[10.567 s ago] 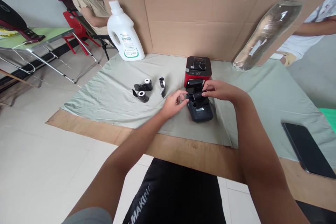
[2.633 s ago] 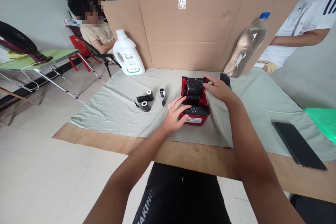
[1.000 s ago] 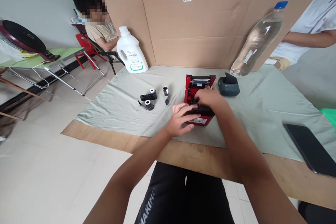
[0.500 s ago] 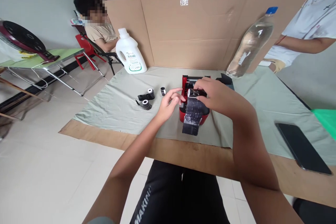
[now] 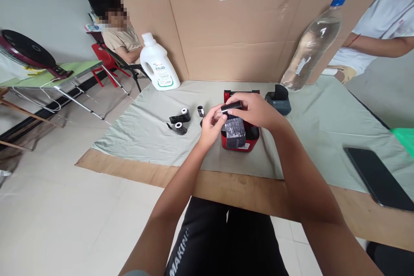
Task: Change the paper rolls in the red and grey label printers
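Observation:
Between both hands is a roll of black ribbon, held lengthwise above a red printer-like machine. My right hand grips the roll from its right side, thumb below and fingers on top. At the left end, my left hand is closed, with thumb and fingers pressed to the roll. A loose strip of ribbon, with pale print marks, hangs below the hands over the machine's front. The hands hide much of the machine's upper part.
Left of the machine lie two more black ribbon rolls and a small black-and-white roll. A dark grey device stands to its right. Behind are a white jug, a tilted clear bottle and a cardboard screen. A phone lies right.
My left hand has moved right and up and now touches the roll. The roll has turned, and its ribbon strip hangs shorter. The dark grey device is now more exposed.

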### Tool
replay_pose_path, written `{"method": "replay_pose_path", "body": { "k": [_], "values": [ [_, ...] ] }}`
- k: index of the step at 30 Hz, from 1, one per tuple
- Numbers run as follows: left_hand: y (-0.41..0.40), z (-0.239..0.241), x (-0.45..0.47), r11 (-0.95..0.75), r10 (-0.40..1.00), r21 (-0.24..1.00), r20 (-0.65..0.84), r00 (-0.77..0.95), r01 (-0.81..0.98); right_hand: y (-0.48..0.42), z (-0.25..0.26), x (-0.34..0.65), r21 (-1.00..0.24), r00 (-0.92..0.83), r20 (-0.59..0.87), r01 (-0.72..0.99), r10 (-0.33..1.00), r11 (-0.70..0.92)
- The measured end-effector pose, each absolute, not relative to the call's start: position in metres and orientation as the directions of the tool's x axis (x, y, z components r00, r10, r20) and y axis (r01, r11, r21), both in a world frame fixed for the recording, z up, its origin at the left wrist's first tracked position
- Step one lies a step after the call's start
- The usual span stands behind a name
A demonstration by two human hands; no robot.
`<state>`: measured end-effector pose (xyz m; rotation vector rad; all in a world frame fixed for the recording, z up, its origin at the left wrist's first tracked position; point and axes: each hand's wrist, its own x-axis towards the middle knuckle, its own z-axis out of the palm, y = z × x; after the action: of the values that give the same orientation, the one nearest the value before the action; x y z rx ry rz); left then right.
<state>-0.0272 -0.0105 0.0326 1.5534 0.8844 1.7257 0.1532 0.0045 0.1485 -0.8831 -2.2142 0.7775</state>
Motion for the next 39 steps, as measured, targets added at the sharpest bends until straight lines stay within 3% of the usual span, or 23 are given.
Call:
{"method": "replay_pose_path", "body": {
  "k": [9, 15, 20, 26, 31, 39],
  "values": [
    [-0.01, 0.032, -0.035, -0.565, 0.806, 0.823, 0.566, -0.174, 0.061, 0.01, 0.138, 0.149, -0.833, -0.553, 0.254, 0.291, 0.793, 0.47],
    [-0.007, 0.03, -0.038, -0.639, 0.736, 0.765, 0.638, -0.226, 0.079, 0.015, 0.132, 0.146, -0.835, -0.537, 0.281, 0.272, 0.796, 0.479],
    [-0.005, 0.028, -0.041, -0.569, 0.799, 0.821, 0.565, -0.204, 0.046, 0.015, 0.13, 0.144, -0.86, -0.56, 0.308, 0.182, 0.769, 0.477],
    [-0.003, 0.025, -0.041, -0.605, 0.763, 0.792, 0.607, -0.222, 0.087, 0.014, 0.131, 0.14, -0.838, -0.489, 0.298, 0.277, 0.82, 0.47],
    [-0.002, 0.023, -0.043, -0.552, 0.806, 0.829, 0.559, -0.194, 0.093, 0.012, 0.133, 0.14, -0.815, -0.534, 0.32, 0.266, 0.782, 0.515],
    [0.0, 0.02, -0.042, -0.663, 0.687, 0.722, 0.692, -0.221, 0.2, 0.012, 0.127, 0.134, -0.82, -0.428, 0.324, 0.318, 0.844, 0.476]
  ]
}}
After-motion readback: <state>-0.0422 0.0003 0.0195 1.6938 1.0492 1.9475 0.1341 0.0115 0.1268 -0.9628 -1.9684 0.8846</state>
